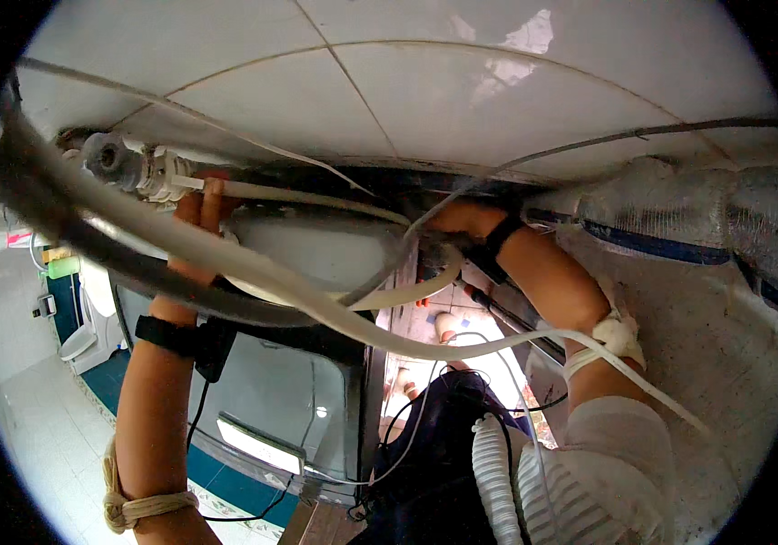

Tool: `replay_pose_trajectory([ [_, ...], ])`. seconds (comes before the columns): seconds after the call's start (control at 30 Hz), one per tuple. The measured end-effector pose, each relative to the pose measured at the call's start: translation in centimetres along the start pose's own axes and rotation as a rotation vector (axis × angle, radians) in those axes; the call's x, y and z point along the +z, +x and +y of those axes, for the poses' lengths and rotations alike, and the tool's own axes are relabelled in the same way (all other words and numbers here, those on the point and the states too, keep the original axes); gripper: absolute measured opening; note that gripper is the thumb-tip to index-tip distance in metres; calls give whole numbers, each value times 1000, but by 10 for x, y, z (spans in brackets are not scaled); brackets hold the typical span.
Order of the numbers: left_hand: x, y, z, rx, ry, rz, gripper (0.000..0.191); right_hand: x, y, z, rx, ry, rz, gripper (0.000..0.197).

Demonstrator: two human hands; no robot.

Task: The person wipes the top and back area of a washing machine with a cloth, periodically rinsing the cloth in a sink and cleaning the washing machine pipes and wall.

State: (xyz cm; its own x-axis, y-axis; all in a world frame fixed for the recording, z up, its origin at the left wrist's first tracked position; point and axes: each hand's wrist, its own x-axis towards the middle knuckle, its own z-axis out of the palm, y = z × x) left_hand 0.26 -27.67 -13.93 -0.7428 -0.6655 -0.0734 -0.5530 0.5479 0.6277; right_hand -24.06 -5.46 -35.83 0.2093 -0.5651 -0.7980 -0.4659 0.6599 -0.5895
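My left hand reaches up at a white plastic pipe fitting with a grey round end, against the tiled wall. Its fingers rest by the fitting and a white tube; most of the grip is hidden. My right hand goes into the dark gap under the wall's lower edge, its fingers out of sight. A thick white hose and a dark grey hose loop across the view in front of my arms. Between my hands is a pale, smooth surface.
Below my left forearm is a dark-framed glossy panel with a bright light strip. White corrugated hose lies near my body. Foil-covered material lines the right. A toilet stands far left. Thin cables hang low.
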Motion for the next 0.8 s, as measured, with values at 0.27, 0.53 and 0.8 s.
replay_pose_trajectory([
  [0.27,8,2,9,-28,-311,35,41,17,-99,-20,-345,588,290,44],
  [0.53,3,7,-6,194,116,-19,44,14,-35,-7,-334,-175,541,39],
  [0.8,-3,-3,5,72,-63,-38,47,-16,-74,-91,-332,-539,402,33],
])
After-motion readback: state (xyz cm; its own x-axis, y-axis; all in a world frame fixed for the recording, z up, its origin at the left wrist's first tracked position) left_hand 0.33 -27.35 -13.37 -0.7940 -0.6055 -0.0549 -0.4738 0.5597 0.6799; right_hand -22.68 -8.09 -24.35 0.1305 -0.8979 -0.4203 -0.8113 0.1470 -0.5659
